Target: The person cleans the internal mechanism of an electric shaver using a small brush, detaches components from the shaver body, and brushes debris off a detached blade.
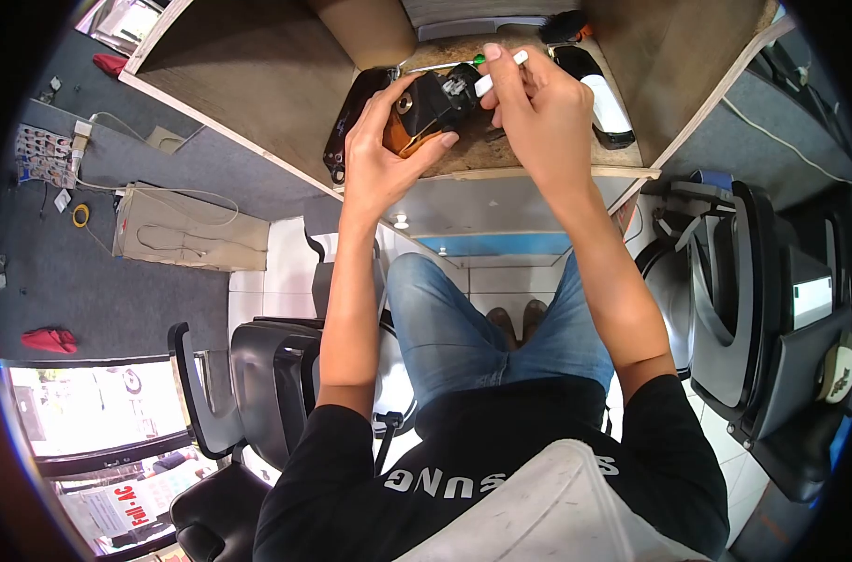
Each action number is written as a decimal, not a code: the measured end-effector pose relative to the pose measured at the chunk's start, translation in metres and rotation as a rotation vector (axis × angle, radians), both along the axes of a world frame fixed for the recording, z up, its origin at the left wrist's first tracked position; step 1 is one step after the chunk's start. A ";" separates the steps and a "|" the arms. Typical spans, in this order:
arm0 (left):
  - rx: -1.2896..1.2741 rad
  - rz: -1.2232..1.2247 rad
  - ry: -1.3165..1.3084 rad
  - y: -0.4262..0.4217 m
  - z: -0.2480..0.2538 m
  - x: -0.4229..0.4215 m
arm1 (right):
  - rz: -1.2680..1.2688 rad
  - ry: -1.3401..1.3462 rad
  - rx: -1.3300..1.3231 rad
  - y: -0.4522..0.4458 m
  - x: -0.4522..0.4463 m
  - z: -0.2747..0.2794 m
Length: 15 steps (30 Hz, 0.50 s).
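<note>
My left hand [377,155] is closed around a black camera body [426,105] with a round metal socket and an orange-brown patch. Its thumb and fingers grip the near and left sides. My right hand [548,108] pinches a white stick-like tool [503,73] between thumb and fingers. The tool's lower end points at the camera's right side, where exposed parts show; whether it touches cannot be made out. A thin metal rod with a green end [479,60] lies behind the camera. To the left, partly behind my hand, is a black casing part [344,140].
A black piece with a white panel [611,105] lies right of my hand. A dark brush [562,26] is at the back. Wooden side walls [248,80] flank the work surface, with a front ledge [548,172]. Black chairs [276,379] stand either side.
</note>
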State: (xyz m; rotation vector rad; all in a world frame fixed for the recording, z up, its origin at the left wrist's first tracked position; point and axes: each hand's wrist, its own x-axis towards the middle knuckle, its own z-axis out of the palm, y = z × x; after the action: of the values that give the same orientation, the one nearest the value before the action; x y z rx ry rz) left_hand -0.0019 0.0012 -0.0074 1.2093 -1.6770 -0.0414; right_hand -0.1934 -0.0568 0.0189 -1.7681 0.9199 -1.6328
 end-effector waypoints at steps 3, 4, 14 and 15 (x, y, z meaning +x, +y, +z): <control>0.001 0.003 -0.013 0.000 0.001 -0.002 | 0.026 0.048 0.024 0.002 0.000 -0.002; 0.000 0.002 -0.023 -0.001 0.000 -0.001 | 0.032 0.071 0.018 0.001 0.000 -0.003; -0.004 0.020 -0.062 -0.001 -0.001 -0.001 | 0.014 0.061 -0.018 -0.004 0.002 -0.014; -0.008 0.023 -0.069 -0.001 -0.001 -0.001 | -0.001 0.090 -0.030 -0.003 0.001 -0.015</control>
State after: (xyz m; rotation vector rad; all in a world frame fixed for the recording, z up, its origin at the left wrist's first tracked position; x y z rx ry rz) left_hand -0.0032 -0.0001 -0.0081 1.2356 -1.7217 0.0217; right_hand -0.1929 -0.0597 0.0037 -1.8751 0.9413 -1.5863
